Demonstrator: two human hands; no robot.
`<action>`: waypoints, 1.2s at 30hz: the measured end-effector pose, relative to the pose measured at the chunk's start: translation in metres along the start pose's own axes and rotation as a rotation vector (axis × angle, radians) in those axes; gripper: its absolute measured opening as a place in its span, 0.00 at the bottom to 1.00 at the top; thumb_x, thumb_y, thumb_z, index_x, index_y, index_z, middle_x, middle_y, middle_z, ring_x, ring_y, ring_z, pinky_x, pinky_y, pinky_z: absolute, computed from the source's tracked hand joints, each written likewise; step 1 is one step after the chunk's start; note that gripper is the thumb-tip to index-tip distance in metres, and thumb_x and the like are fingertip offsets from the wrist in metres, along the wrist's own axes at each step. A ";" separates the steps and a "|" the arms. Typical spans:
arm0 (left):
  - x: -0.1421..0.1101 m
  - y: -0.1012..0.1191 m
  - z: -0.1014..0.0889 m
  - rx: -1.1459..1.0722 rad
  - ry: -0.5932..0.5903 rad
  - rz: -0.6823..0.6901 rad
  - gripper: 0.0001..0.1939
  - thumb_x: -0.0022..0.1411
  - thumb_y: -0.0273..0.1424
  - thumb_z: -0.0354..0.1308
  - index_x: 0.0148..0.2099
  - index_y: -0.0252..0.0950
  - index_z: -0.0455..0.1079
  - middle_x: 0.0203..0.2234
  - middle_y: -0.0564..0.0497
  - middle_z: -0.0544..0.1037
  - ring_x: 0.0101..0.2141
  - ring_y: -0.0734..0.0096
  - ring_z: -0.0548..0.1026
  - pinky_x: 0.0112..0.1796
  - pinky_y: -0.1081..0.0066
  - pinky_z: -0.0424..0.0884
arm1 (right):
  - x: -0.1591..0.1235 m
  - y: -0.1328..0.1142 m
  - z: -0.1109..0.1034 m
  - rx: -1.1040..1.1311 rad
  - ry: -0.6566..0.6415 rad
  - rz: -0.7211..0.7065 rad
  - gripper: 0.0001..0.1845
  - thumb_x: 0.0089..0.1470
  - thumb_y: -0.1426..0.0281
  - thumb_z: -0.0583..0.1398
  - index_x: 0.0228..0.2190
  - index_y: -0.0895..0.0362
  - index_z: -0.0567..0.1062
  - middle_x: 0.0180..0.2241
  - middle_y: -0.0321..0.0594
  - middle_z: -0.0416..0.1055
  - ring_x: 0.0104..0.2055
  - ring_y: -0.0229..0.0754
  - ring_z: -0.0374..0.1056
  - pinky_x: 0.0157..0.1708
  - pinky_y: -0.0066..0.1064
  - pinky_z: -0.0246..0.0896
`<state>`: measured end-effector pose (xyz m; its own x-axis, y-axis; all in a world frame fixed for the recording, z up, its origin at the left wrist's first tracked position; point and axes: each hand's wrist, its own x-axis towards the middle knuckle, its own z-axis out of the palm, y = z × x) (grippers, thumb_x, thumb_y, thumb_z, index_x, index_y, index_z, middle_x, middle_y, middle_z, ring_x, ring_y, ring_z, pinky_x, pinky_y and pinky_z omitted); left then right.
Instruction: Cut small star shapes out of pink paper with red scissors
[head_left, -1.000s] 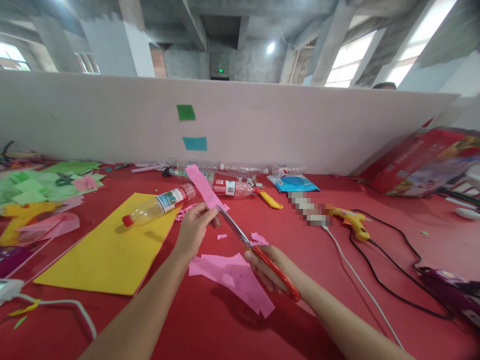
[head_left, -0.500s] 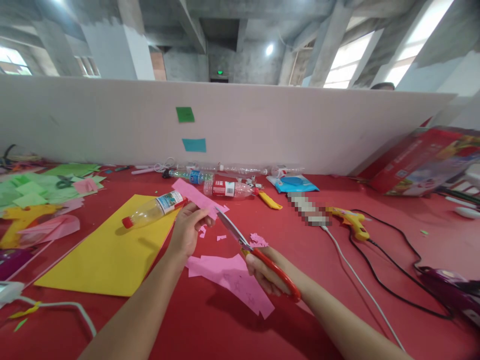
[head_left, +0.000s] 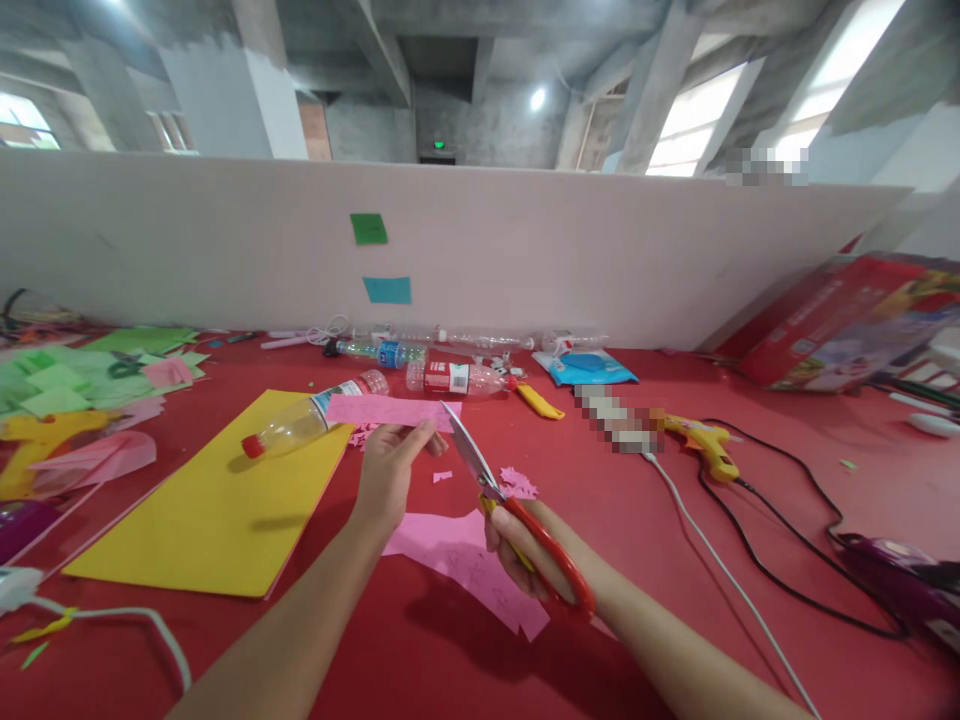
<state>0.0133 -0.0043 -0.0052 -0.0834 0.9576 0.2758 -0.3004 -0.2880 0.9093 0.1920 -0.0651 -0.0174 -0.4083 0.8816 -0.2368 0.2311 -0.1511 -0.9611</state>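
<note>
My left hand (head_left: 394, 462) pinches a strip of pink paper (head_left: 375, 411) between thumb and fingers, raised above the table. In my right hand (head_left: 529, 550) are red-handled scissors (head_left: 559, 560), their blades pointing up and to the left. The blade tips meet the right end of the strip; whether they are cutting into it is hard to tell. Beneath the hands lies a larger pink sheet (head_left: 469, 565) with faint drawn outlines. Small pink cut-outs (head_left: 517, 484) lie in a pile beyond the scissors, and others lie left of my left hand.
A yellow sheet (head_left: 202, 510) lies at left under a clear bottle (head_left: 289, 425). More bottles (head_left: 457, 378) lie along the white partition (head_left: 525, 260). At right are a yellow glue gun (head_left: 705, 445), cables and a blue packet (head_left: 585, 368). Green paper scraps (head_left: 64, 380) cover the far left.
My left hand has shifted slightly right and turned the pink strip from slanting to nearly level. The scissors have moved only slightly, with the yellow inner handle now showing more.
</note>
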 end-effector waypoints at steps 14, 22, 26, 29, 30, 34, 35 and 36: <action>-0.006 -0.005 0.009 -0.040 -0.003 -0.089 0.11 0.51 0.33 0.64 0.21 0.35 0.72 0.17 0.53 0.74 0.23 0.73 0.70 0.33 0.71 0.68 | 0.000 0.003 0.007 0.003 0.076 -0.010 0.35 0.44 0.35 0.51 0.26 0.56 0.65 0.10 0.27 0.59 0.10 0.28 0.50 0.10 0.20 0.48; -0.008 -0.003 0.010 -0.073 0.007 -0.116 0.11 0.50 0.33 0.65 0.20 0.34 0.73 0.16 0.53 0.74 0.23 0.74 0.70 0.32 0.72 0.68 | 0.000 0.004 0.010 -0.022 0.113 -0.031 0.34 0.46 0.35 0.50 0.25 0.55 0.63 0.08 0.26 0.57 0.07 0.28 0.47 0.09 0.20 0.46; -0.008 -0.004 0.010 -0.060 0.000 -0.107 0.11 0.51 0.33 0.65 0.20 0.34 0.73 0.16 0.53 0.74 0.23 0.74 0.71 0.33 0.71 0.68 | 0.000 0.003 0.011 -0.033 0.134 -0.010 0.33 0.46 0.35 0.50 0.24 0.54 0.63 0.07 0.26 0.56 0.07 0.28 0.47 0.08 0.20 0.43; -0.008 -0.004 0.009 -0.046 -0.005 -0.108 0.11 0.51 0.33 0.64 0.20 0.34 0.73 0.17 0.53 0.74 0.24 0.73 0.71 0.33 0.71 0.68 | 0.000 0.000 0.011 -0.040 0.150 0.022 0.31 0.47 0.37 0.50 0.24 0.54 0.63 0.06 0.25 0.55 0.08 0.29 0.46 0.09 0.20 0.43; -0.008 -0.003 0.009 -0.044 -0.005 -0.107 0.11 0.51 0.33 0.64 0.20 0.34 0.73 0.17 0.53 0.74 0.24 0.73 0.71 0.33 0.71 0.68 | -0.001 -0.001 0.011 -0.041 0.156 0.025 0.31 0.48 0.38 0.51 0.24 0.54 0.63 0.07 0.25 0.55 0.08 0.29 0.46 0.09 0.20 0.43; -0.006 -0.002 0.007 -0.036 -0.005 -0.094 0.11 0.51 0.33 0.63 0.20 0.34 0.72 0.17 0.53 0.73 0.23 0.73 0.71 0.34 0.71 0.68 | -0.003 -0.005 0.009 -0.040 0.164 0.031 0.26 0.51 0.43 0.53 0.23 0.54 0.63 0.07 0.25 0.54 0.08 0.29 0.46 0.10 0.21 0.43; -0.005 -0.002 0.007 -0.030 -0.005 -0.089 0.11 0.51 0.32 0.63 0.21 0.34 0.72 0.17 0.53 0.73 0.23 0.73 0.71 0.33 0.70 0.68 | -0.004 -0.005 0.009 -0.039 0.167 0.034 0.25 0.51 0.44 0.53 0.23 0.54 0.62 0.07 0.25 0.54 0.08 0.29 0.46 0.10 0.21 0.43; -0.005 -0.002 0.006 -0.022 -0.005 -0.083 0.11 0.52 0.32 0.63 0.21 0.34 0.72 0.17 0.53 0.73 0.24 0.73 0.71 0.33 0.70 0.68 | -0.004 -0.006 0.009 -0.037 0.172 0.036 0.25 0.52 0.45 0.54 0.23 0.54 0.62 0.07 0.24 0.54 0.08 0.29 0.46 0.09 0.21 0.43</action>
<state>0.0202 -0.0082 -0.0068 -0.0526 0.9782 0.2009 -0.3266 -0.2069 0.9222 0.1846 -0.0714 -0.0124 -0.2423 0.9400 -0.2402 0.2765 -0.1704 -0.9458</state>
